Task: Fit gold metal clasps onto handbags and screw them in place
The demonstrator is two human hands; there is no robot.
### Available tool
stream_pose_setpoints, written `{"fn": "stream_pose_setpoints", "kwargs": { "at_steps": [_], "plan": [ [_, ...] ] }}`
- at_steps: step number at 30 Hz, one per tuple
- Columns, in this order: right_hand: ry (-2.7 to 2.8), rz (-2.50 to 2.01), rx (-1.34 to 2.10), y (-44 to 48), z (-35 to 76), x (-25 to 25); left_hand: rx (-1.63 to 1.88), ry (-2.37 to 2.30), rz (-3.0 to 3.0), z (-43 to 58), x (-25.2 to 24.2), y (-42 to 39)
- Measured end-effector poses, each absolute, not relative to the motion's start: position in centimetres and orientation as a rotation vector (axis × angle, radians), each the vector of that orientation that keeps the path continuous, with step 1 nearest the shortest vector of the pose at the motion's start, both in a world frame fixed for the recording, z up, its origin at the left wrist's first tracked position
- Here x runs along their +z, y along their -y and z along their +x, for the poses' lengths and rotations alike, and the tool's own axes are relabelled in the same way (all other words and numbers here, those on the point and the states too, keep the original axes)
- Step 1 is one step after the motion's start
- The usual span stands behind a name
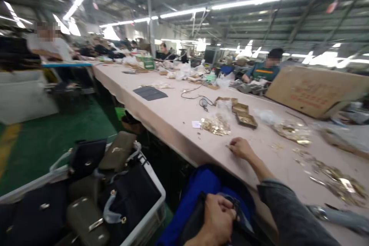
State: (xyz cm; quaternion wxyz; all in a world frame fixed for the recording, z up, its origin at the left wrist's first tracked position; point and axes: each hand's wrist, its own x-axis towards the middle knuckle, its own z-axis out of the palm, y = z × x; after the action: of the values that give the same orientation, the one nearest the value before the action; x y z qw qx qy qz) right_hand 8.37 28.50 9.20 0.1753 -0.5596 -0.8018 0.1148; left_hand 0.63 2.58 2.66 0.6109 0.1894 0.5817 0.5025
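My left hand [217, 217] clenched on a dark bag [198, 219]; right hand [241, 148] on the table [173, 119], fingers pinching, probably a small gold fitting.

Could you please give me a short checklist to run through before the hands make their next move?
1. Left hand grips dark bag in the lap: ok.
2. Right hand on the table, fingers at a small metal piece: ok; whether pinched, cannot tell.
3. Gold hardware pile lies just beyond right hand: ok.
4. Small trays upright: ok.
5. Crate of bags beside the lap, full: ok.
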Motion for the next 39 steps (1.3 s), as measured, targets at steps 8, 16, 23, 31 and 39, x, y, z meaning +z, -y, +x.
{"fn": "stream_pose_setpoints", "kwargs": {
  "at_steps": [8,16,23,31,39],
  "plan": [
    [2.43,-1.486,0.449,-29.6,10.7,7.8,1.092,-1.413,0.689,0.5,0.8,-2.9],
    [2.398,-1.424,0.552,-29.1,11.2,7.4,1.111,-1.335,0.698,0.5,1.2,-2.9],
    [2.249,-1.332,0.62,-26.1,11.4,9.8,1.112,-1.334,0.697,0.2,1.6,-3.0],
    [1.587,-1.194,0.948,-11.0,14.2,10.5,1.11,-1.248,0.69,-0.2,2.4,-3.3],
    [1.293,-1.235,1.121,-4.8,14.5,5.9,1.058,-1.12,0.818,0.2,2.3,-3.5]
  ]
}}
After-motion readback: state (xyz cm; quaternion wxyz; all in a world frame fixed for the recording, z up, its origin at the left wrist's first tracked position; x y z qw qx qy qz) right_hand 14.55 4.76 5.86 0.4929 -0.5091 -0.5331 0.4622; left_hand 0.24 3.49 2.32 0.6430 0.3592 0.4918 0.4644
